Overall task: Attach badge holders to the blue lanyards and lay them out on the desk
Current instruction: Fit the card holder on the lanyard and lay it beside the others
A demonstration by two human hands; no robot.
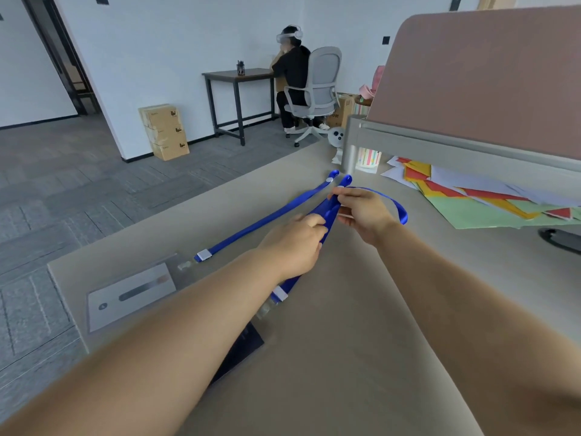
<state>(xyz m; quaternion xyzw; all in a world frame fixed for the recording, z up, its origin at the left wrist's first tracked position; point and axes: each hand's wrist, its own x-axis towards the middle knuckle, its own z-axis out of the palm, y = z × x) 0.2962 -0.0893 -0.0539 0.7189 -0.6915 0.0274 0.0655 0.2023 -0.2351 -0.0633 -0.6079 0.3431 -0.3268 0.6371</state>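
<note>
Meanwhile both hands (left (295, 243), right (361, 212)) grip one blue lanyard (327, 221).

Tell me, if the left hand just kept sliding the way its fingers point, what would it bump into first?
The left hand points up and right along the blue lanyard it grips. Almost at once it would likely meet the right hand pinching the same strap just ahead, though depth between them is hard to judge.

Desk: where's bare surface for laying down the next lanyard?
Free: the desk between the two forearms, and right of the right hand up to the paper pile. Crowded: the left edge, with the laid-out lanyard, its badge holder, and the lanyard under the left hand.
</note>
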